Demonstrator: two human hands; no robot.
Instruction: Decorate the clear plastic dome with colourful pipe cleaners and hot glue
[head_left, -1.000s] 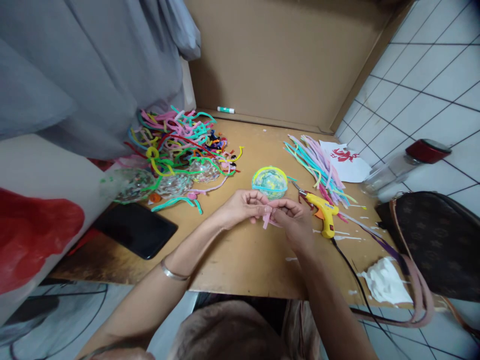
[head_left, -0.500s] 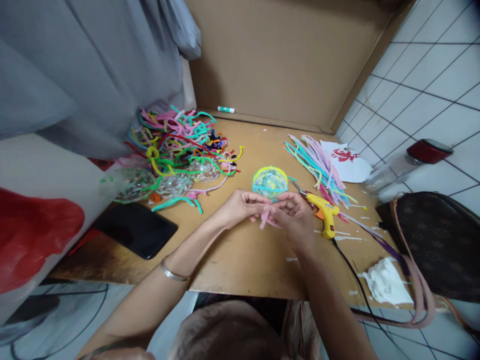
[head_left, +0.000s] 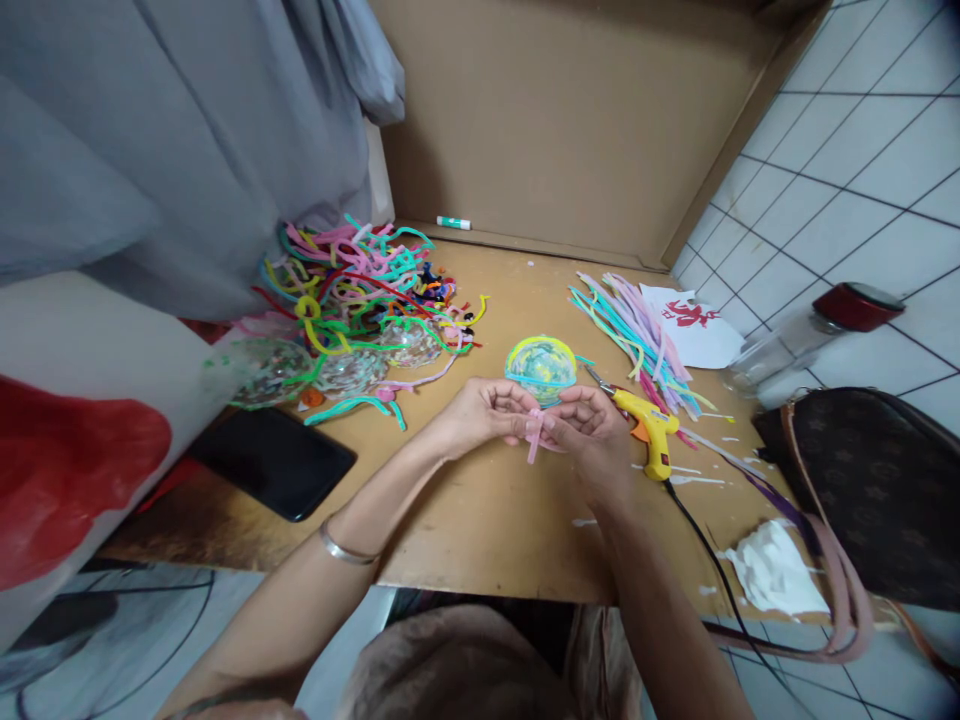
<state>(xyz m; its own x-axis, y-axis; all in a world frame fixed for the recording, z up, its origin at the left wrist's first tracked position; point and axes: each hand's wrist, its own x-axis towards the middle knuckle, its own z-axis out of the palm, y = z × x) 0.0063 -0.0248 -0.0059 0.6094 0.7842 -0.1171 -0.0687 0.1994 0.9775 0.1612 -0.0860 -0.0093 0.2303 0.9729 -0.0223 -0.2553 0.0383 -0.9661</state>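
Observation:
A pink pipe cleaner [head_left: 533, 447] is pinched between my two hands, bent, with one short end hanging down toward me. My left hand [head_left: 495, 408] grips it from the left with thumb and fingertips. From the other side, my right hand [head_left: 592, 425] closes its thumb and fingers on it. Just beyond my fingertips lies a round disc [head_left: 541, 362] with a yellow pipe cleaner around its far rim and a turquoise one across it; its near edge is partly hidden by my hands.
Left are tangled pipe cleaners [head_left: 360, 265], clear patterned discs [head_left: 349, 370] and a black phone [head_left: 274, 462]. Right are a yellow glue gun [head_left: 651, 430] with a cord, straight pipe cleaners [head_left: 637, 330], crumpled tissue [head_left: 776, 568], a bottle [head_left: 817, 330] and a brown bag [head_left: 870, 490]. A glue stick [head_left: 454, 222] lies behind.
The pink pipe cleaner's hanging end has swung slightly right and now points more straight down. My fingers have shifted a little around it; both hands stay in the same place.

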